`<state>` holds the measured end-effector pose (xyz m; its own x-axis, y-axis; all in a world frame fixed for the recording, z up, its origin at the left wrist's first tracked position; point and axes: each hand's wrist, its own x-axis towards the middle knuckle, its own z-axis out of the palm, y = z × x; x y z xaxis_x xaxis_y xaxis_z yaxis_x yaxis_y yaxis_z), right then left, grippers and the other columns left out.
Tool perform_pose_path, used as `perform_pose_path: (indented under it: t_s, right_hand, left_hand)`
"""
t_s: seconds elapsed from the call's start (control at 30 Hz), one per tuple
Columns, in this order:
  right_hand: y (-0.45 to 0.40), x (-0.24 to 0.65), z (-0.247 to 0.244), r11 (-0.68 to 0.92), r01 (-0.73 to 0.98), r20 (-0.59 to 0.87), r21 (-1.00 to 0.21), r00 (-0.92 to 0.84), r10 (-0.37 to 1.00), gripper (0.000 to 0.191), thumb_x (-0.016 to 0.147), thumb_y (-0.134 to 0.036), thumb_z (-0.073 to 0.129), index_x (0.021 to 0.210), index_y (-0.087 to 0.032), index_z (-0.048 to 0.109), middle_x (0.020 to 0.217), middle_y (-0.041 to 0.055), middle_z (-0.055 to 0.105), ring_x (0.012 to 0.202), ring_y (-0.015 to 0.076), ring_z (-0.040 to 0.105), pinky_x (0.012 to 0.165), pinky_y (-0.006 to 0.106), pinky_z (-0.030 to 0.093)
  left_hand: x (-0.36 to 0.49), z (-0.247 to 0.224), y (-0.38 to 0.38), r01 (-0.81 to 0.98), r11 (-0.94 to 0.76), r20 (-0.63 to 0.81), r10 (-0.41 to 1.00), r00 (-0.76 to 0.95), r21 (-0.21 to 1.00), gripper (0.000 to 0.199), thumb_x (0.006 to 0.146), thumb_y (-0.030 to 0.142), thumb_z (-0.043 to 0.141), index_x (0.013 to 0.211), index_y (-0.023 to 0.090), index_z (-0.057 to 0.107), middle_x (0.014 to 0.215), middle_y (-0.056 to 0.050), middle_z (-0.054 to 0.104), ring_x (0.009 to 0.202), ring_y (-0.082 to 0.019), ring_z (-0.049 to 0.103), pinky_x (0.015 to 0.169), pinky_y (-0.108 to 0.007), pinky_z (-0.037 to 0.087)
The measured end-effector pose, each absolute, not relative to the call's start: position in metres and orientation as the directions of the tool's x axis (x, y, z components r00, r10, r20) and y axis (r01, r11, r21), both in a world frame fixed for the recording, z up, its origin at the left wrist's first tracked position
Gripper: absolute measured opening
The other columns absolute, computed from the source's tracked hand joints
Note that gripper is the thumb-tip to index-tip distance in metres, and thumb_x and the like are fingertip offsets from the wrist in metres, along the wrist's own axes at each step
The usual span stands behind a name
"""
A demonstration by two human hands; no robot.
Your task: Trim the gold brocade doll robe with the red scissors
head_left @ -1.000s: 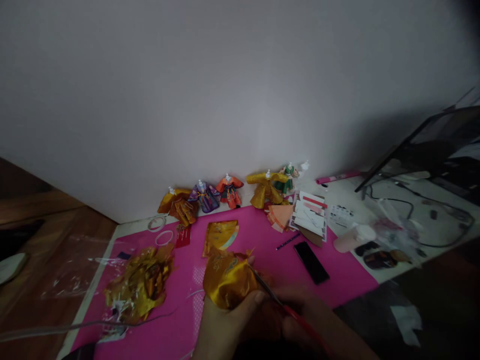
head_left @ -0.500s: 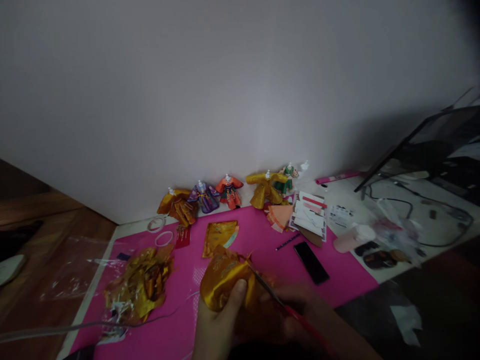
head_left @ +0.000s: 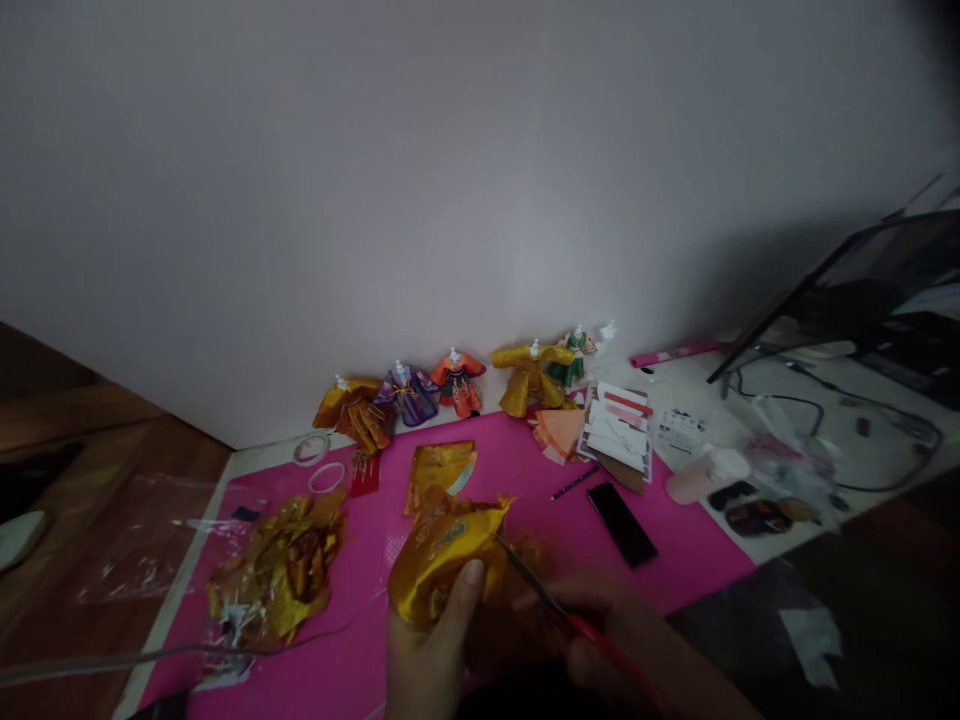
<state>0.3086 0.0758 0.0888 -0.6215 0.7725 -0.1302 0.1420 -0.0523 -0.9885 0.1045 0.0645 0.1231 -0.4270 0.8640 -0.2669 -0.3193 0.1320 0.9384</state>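
Note:
My left hand [head_left: 435, 645] is closed on a piece of shiny gold fabric [head_left: 444, 555], thumb on top of the folds. In my right hand [head_left: 611, 625] is a pair of scissors with red handles [head_left: 600, 642]; the dark blades point up and left and reach the fabric's right edge. Whether the blades are apart is hard to tell in the dim light. Behind the held cloth lies a cut gold fabric piece [head_left: 439, 465] on the pink mat [head_left: 360, 655]. A heap of gold scraps [head_left: 296, 575] rests to the left.
Several small dressed doll bodies, one in an orange robe [head_left: 457, 382], stand along the wall. A black phone [head_left: 621, 525], a patterned pen [head_left: 576, 482] and white cards [head_left: 621, 425] lie to the right. Farther right are a pale bottle [head_left: 709, 475] and a monitor [head_left: 855, 290].
My left hand has shifted slightly left with the gold fabric, whose upper flap now spreads more to the right. The scissors stay at its right edge, their tip a little lower.

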Motion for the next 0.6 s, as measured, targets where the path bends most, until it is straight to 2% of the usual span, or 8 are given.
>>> perform_pose_path:
  t_s: [0.2, 0.27, 0.33, 0.43, 0.6]
  right_hand:
    - [0.072, 0.312, 0.086, -0.053, 0.114, -0.112, -0.992, -0.611, 0.784, 0.049, 0.090, -0.055, 0.065, 0.130, -0.027, 0.066, 0.081, 0.0034, 0.069, 0.066, 0.0189, 0.060, 0.059, 0.029, 0.053]
    - [0.069, 0.312, 0.068, -0.047, 0.106, -0.101, -0.993, -0.592, 0.800, 0.051, 0.089, -0.055, 0.068, 0.133, -0.028, 0.063, 0.090, 0.0054, 0.072, 0.077, 0.0227, 0.065, 0.066, 0.033, 0.056]
    - [0.067, 0.308, 0.048, 0.003, 0.095, -0.051, -0.995, -0.561, 0.826, 0.051, 0.081, -0.060, 0.075, 0.120, -0.029, 0.070, 0.099, 0.0068, 0.073, 0.088, 0.0267, 0.067, 0.076, 0.038, 0.058]
    - [0.067, 0.303, 0.032, 0.043, 0.062, 0.006, -0.997, -0.498, 0.867, 0.056, 0.079, -0.066, 0.074, 0.120, -0.029, 0.069, 0.113, 0.0092, 0.073, 0.097, 0.0298, 0.068, 0.087, 0.043, 0.056]
    - [0.073, 0.305, 0.058, 0.095, 0.034, 0.060, -0.995, -0.554, 0.830, 0.054, 0.084, -0.064, 0.069, 0.123, -0.027, 0.069, 0.111, 0.0089, 0.075, 0.093, 0.0272, 0.070, 0.084, 0.040, 0.057]
  left_hand:
    - [0.104, 0.123, 0.065, -0.307, 0.110, -0.237, 0.877, -0.417, 0.945, 0.040, 0.067, 0.041, 0.088, 0.102, 0.024, 0.081, 0.096, -0.005, 0.084, 0.089, -0.025, 0.078, 0.079, -0.027, 0.063]
    - [0.105, 0.124, 0.066, -0.295, 0.111, -0.237, 0.869, -0.435, 0.949, 0.042, 0.066, 0.041, 0.089, 0.103, 0.023, 0.081, 0.096, -0.006, 0.084, 0.090, -0.025, 0.078, 0.079, -0.027, 0.062]
    - [0.106, 0.125, 0.066, -0.289, 0.111, -0.237, 0.863, -0.447, 0.951, 0.044, 0.065, 0.041, 0.089, 0.105, 0.023, 0.080, 0.096, -0.006, 0.084, 0.089, -0.025, 0.078, 0.079, -0.027, 0.062]
    - [0.107, 0.124, 0.066, -0.297, 0.095, -0.226, 0.866, -0.445, 0.950, 0.045, 0.066, 0.040, 0.088, 0.107, 0.024, 0.079, 0.098, -0.005, 0.084, 0.090, -0.024, 0.078, 0.079, -0.026, 0.062]
    - [0.107, 0.123, 0.065, -0.343, 0.126, -0.275, 0.860, -0.431, 0.931, 0.048, 0.065, 0.041, 0.089, 0.109, 0.025, 0.078, 0.098, -0.004, 0.083, 0.092, -0.025, 0.078, 0.079, -0.027, 0.063]
